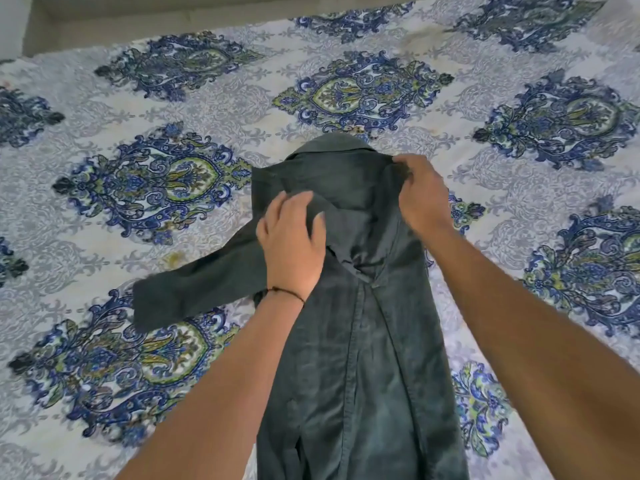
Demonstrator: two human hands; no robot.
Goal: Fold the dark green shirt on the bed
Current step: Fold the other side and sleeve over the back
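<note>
The dark green shirt (363, 358) lies lengthwise on the bed (145, 98), collar at the far end and hem running toward me. Its right side is folded in over the body. One sleeve (194, 289) sticks out to the left across the bedsheet. My left hand (294, 244) rests on the shirt's upper left part, fingers curled over a fold of cloth there. My right hand (420, 192) pinches the shirt's right shoulder edge beside the collar (332, 147).
The bed is covered by a white sheet with blue and green ornamental medallions (360, 93). A pale wall ledge (138, 15) runs along the bed's far side. Sheet surface stretches on both sides of the shirt.
</note>
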